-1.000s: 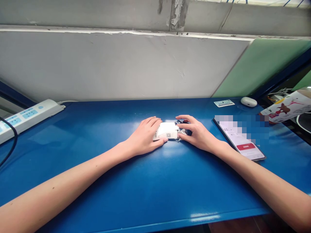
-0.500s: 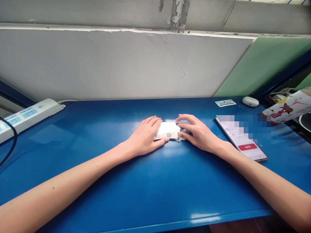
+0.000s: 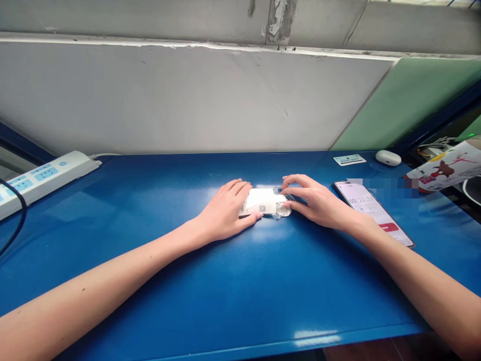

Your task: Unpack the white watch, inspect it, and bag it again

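Note:
A small white packet (image 3: 259, 199) with a square printed code and clear plastic at its right end lies flat on the blue table (image 3: 240, 286). My left hand (image 3: 230, 209) grips its left side, fingers over the far edge and thumb along the near edge. From the packet's right end a pale, round-ended piece (image 3: 284, 209) sticks out; glare and fingers hide what it is. At this end, my right hand (image 3: 313, 200) has its thumb and fingertips closed on the piece's upper right edge.
Right of my hands, under my right forearm, lies a phone (image 3: 370, 208) showing a timer. Behind it are a card (image 3: 349, 159) and a white earbud case (image 3: 388, 158). A printed carton (image 3: 447, 168) stands at far right, a power strip (image 3: 47, 175) with a black cable (image 3: 23, 215) at left.
My right hand has shifted a little to the right, away from my left hand. More of the pale, round-ended piece now shows at the packet's right end. My left hand has stayed in place.

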A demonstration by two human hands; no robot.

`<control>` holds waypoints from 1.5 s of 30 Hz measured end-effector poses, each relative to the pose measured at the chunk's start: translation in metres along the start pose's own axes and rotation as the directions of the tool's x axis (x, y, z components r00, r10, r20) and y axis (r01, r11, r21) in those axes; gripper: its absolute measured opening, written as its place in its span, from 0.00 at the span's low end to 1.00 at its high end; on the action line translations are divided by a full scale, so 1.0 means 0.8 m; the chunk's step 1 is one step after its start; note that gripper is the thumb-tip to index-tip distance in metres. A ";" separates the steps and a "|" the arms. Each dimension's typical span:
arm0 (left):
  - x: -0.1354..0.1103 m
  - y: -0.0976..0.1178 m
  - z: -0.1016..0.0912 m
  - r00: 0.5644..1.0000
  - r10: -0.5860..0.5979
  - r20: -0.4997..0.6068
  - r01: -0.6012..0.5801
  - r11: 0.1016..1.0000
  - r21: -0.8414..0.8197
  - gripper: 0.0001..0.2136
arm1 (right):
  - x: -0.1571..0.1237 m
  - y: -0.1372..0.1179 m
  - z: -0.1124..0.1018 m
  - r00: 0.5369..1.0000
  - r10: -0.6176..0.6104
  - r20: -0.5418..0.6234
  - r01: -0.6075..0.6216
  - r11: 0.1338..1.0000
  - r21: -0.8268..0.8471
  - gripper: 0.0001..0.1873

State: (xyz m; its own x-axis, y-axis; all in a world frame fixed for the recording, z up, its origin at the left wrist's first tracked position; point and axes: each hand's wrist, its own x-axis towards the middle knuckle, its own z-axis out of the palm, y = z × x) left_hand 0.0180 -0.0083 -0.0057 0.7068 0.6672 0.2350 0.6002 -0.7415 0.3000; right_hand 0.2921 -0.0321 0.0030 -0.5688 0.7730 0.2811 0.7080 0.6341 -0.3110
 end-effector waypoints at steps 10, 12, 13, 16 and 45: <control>-0.002 -0.002 0.004 1.000 -0.011 -0.014 0.011 1.000 -0.016 0.25 | 0.001 -0.019 0.021 0.986 0.138 -0.089 -0.134 0.990 0.049 0.15; -0.001 -0.001 0.005 1.000 -0.007 -0.016 0.007 1.000 -0.007 0.25 | 0.003 -0.022 0.025 0.981 0.148 -0.124 -0.143 0.989 0.046 0.13; -0.001 -0.001 0.005 1.000 -0.005 -0.016 0.005 1.000 0.000 0.25 | 0.003 -0.023 0.026 0.979 0.153 -0.134 -0.147 0.988 0.051 0.12; 0.000 0.001 0.004 1.000 -0.003 -0.022 0.003 1.000 0.023 0.24 | 0.005 -0.025 0.026 0.977 0.161 -0.136 -0.154 0.986 0.062 0.12; -0.002 0.001 0.003 1.000 -0.008 -0.005 0.008 1.000 0.010 0.25 | -0.001 -0.017 0.013 0.992 0.128 0.015 -0.128 0.991 0.040 0.20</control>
State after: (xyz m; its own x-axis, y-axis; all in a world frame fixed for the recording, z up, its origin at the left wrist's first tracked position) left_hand 0.0183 -0.0101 -0.0079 0.7000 0.6734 0.2377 0.6095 -0.7369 0.2926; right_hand 0.2788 -0.0407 -0.0023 -0.4797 0.8479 0.2258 0.7578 0.5300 -0.3805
